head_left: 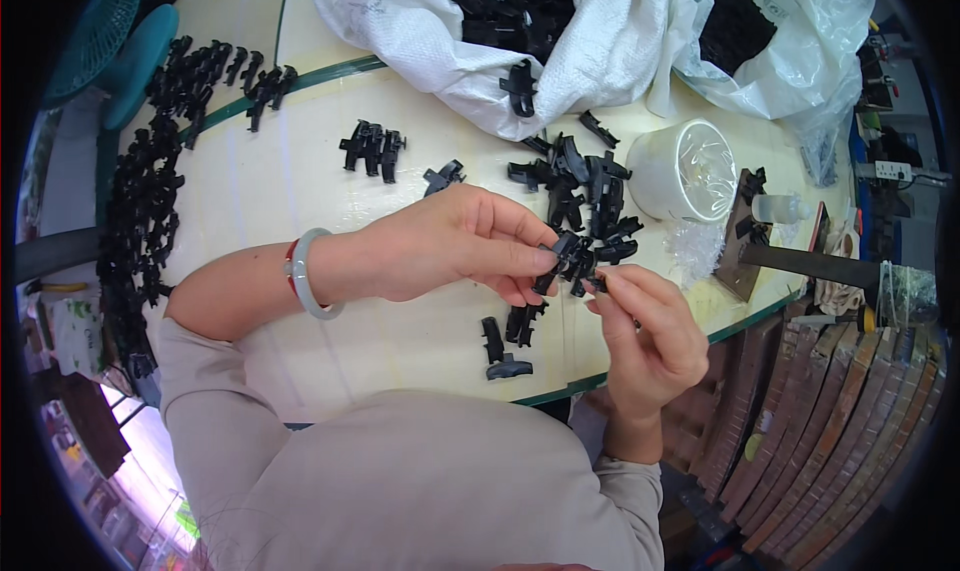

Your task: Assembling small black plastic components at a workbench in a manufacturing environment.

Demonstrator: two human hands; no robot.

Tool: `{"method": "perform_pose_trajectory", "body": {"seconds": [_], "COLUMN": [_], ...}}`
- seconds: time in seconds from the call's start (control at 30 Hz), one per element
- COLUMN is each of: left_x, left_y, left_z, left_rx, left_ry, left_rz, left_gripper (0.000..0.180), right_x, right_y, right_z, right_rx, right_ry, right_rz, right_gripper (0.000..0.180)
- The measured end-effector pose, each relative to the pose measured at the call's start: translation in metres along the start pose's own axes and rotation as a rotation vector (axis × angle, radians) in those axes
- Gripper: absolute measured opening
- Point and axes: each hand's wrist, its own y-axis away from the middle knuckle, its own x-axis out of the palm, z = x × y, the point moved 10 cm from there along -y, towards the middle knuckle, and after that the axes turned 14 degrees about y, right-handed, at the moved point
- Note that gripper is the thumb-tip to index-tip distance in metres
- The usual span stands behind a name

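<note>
Between thumb and fingers, my left hand (462, 243) grips a small black plastic part (568, 255) over the middle of the table. My right hand (652, 326) is closed in a pinch at that part's right end, on a tiny dark piece (599, 283) whose shape is too small to make out. Just beyond my fingers lies a loose heap of similar black parts (606, 191). A few more, including a curved black piece (509, 368), rest on the tabletop (300, 356) closer to my body.
A white woven sack (410, 31) full of black parts lies at the back, beside a clear plastic bag (820, 21). To the right stand a white tub (660, 176) and a metal bar fixture (810, 264). Rows of black parts (145, 211) line the left edge near a green fan (135, 61).
</note>
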Motion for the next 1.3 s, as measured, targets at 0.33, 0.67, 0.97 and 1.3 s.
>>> {"method": "perform_pose_trajectory", "body": {"seconds": [0.33, 0.67, 0.97, 1.3], "left_x": [0.006, 0.007, 0.000, -0.018], "left_y": [0.001, 0.001, 0.002, 0.015], "left_z": [0.006, 0.008, -0.002, -0.007], "left_rx": [-0.021, -0.009, 0.066, 0.039], "left_ry": [0.159, 0.181, -0.044, -0.176], "left_rz": [0.025, 0.041, -0.050, -0.244], "left_gripper": [0.023, 0.022, 0.016, 0.018], "right_x": [0.008, 0.010, 0.013, 0.012], "right_y": [0.003, 0.000, 0.003, 0.010], "right_z": [0.011, 0.015, 0.017, 0.009], "right_rx": [-0.092, -0.098, -0.195, -0.146], "right_ry": [0.121, 0.144, 0.190, 0.160], "right_rz": [-0.089, -0.094, -0.095, -0.137], "right_gripper": [0.025, 0.027, 0.030, 0.036]}}
